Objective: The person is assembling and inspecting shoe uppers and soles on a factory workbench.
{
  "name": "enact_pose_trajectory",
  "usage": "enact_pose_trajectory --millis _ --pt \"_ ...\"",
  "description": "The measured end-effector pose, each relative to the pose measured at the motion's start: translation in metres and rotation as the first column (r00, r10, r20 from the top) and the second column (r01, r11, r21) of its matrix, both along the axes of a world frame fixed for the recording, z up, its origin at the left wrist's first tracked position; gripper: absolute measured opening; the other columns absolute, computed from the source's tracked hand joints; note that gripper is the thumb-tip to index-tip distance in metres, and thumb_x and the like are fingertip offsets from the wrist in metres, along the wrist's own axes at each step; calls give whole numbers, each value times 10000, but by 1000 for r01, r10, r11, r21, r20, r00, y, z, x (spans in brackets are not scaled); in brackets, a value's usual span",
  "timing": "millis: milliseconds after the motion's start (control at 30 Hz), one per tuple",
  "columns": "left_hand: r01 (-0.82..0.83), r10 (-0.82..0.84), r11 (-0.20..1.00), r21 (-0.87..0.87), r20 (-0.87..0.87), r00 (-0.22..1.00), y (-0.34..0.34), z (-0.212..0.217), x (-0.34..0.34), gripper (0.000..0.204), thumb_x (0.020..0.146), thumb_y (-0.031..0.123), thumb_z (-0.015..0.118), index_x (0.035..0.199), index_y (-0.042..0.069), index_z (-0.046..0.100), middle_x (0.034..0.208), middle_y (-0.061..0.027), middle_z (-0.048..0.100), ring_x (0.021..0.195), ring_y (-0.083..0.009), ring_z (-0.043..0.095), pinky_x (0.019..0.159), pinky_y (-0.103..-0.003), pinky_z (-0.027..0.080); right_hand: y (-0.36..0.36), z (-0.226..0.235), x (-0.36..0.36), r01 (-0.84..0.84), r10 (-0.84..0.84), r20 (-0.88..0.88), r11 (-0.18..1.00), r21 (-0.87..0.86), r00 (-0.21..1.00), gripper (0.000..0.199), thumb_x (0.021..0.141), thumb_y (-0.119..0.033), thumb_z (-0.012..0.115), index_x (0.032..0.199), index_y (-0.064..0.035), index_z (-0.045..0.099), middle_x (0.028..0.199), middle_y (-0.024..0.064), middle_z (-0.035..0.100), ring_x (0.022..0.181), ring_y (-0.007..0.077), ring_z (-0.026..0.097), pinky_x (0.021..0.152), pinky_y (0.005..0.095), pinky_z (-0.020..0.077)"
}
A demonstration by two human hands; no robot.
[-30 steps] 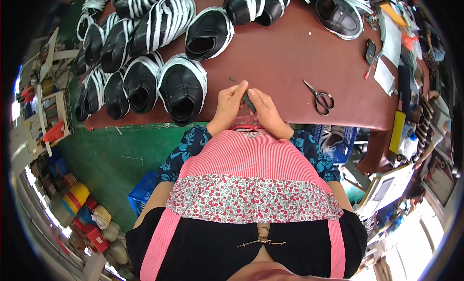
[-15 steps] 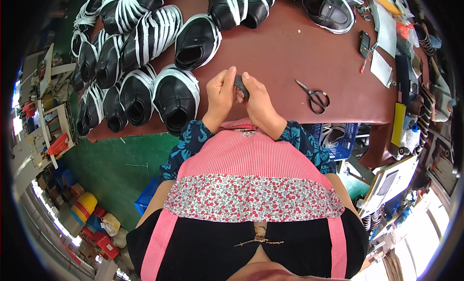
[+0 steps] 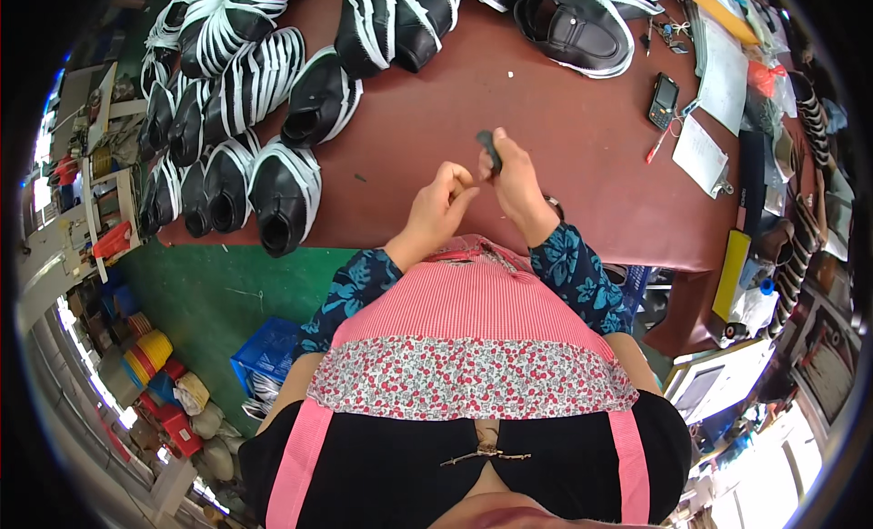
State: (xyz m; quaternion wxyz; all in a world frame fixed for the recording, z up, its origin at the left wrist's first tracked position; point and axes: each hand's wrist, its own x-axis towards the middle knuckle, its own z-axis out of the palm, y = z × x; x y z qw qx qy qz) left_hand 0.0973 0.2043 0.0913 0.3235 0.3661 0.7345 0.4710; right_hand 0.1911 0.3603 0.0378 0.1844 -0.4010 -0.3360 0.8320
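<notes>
My right hand (image 3: 518,179) is closed around a small dark grey piece (image 3: 489,152), its thumb pressed on top; the kind of piece is not clear. Just left of it, my left hand (image 3: 440,206) is closed with its fingertips pinched together, and whatever they hold is hidden or too small to name. Both hands are over the near part of the brown-red table (image 3: 414,120). Behind my right wrist, a dark handle loop of the scissors (image 3: 554,205) shows, the remainder covered. A small dark scrap (image 3: 360,177) lies left of my left hand.
Black shoe uppers with white edging (image 3: 286,197) crowd the table's left side. Another shoe upper (image 3: 575,29) lies at the back. To the right are a handheld device (image 3: 664,102), a red pen (image 3: 656,150) and a clipboard (image 3: 700,156). A blue crate (image 3: 264,352) stands below left.
My hands, earlier together around the dark piece, have moved apart; it stays in my right hand. My right hand has shifted right, over the scissors. The view has turned slightly.
</notes>
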Motion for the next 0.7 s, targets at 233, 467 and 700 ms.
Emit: enact_pose_trajectory --millis 233,467,700 --pt "226 -400 701 -677 -110 910 -20 -79 -6 904 977 401 806 1679 2 399 1653 -298 477 1532 -472 467 1258 -491 417 0 -86 138 -631 128 656 -189 753 744 240 1041 -308 717 1132 -86 715 1597 121 571 1440 342 539 1141 551 435" --pt "-471 393 879 -68 -455 799 56 -129 -176 1106 902 379 902 1647 -170 296 1678 -402 375 1572 -520 384 1305 -518 336 17 -108 189 -681 48 723 -295 670 690 274 1030 -272 726 1177 -50 664 1559 114 587 1437 341 549 1150 517 436" --pt "-552 534 833 -20 286 796 105 -128 -298 584 885 128 931 1388 -37 685 1285 -117 766 1141 -233 732 997 -376 576 59 -116 195 -824 -270 779 -196 531 566 229 981 -286 757 1067 -95 665 1343 65 649 1137 317 630 969 493 497"
